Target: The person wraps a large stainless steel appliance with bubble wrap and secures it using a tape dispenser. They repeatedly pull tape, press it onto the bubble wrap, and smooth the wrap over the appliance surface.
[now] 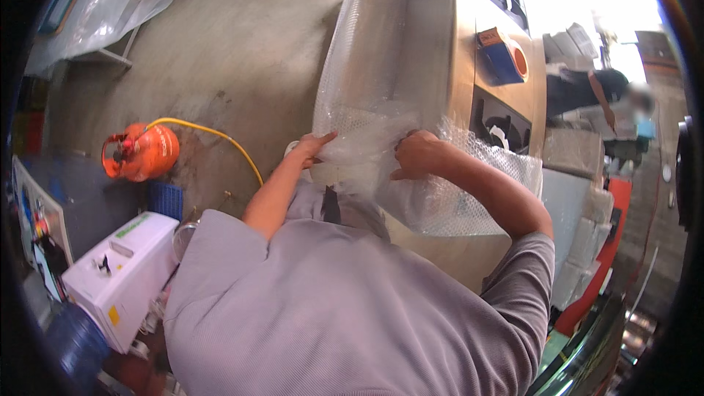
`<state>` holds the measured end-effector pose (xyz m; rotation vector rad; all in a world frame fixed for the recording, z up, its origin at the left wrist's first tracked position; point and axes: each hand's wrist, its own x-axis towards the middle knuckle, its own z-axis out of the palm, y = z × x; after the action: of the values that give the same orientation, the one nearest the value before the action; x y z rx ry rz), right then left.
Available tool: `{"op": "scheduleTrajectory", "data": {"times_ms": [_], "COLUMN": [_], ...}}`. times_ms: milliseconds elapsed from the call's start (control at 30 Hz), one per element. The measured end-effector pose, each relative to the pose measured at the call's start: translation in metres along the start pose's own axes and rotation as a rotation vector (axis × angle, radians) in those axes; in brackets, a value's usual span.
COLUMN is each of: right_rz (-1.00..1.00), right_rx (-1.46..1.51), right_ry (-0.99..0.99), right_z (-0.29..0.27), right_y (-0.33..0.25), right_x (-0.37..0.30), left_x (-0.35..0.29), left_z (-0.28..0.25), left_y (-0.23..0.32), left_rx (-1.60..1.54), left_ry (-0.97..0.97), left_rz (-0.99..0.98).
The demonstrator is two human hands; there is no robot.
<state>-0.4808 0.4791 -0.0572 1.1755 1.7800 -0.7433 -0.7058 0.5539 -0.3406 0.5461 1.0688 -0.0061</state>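
A long sheet of clear bubble wrap (352, 132) hangs down the side of a stainless steel cooking unit (463, 44) with black burner grates. My left hand (314, 148) grips the left edge of the sheet, its fingers partly behind the film. My right hand (421, 154) is closed on a bunched fold of the same wrap, close to the unit's front corner. More wrap drapes below my right forearm. On the unit's top, between the grates, stands a blue and orange tape dispenser or tape roll (503, 57); which one, I cannot tell.
An orange gas cylinder (152, 152) with a yellow hose (209, 126) lies on the floor at left. Near it are a white box-shaped appliance (121, 271) and a blue water bottle (73, 345). Another person (587, 92) bends among wrapped boxes (574, 152) at right.
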Motion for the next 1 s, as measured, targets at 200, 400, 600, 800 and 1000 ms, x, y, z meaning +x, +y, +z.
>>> {"op": "scheduleTrajectory", "data": {"times_ms": [200, 400, 600, 800, 1000], "right_rz": [-0.065, -0.211, -0.231, -0.226, -0.246], "right_rx": [-0.019, -0.131, -0.13, -0.119, -0.128], "right_ry": [-0.034, 0.031, -0.019, 0.026, 0.073], "right_z": [-0.018, -0.021, -0.033, -0.03, -0.027], "right_y": [0.011, 0.022, 0.031, 0.032, 0.034], "right_x": [-0.012, -0.02, -0.023, -0.022, -0.02], "left_x": [-0.095, -0.182, -0.23, -0.241, -0.244], "left_z": [-0.003, 0.069, 0.143, 0.153, 0.145], "left_y": [-0.017, 0.006, 0.009, 0.001, -0.012], "left_rx": [0.258, 0.406, 0.86, 0.845, 0.974], "left_ry": [0.266, 0.283, 0.444, 0.531, 0.459], "left_rz": [0.254, 0.226, 0.423, 0.575, 0.881]}}
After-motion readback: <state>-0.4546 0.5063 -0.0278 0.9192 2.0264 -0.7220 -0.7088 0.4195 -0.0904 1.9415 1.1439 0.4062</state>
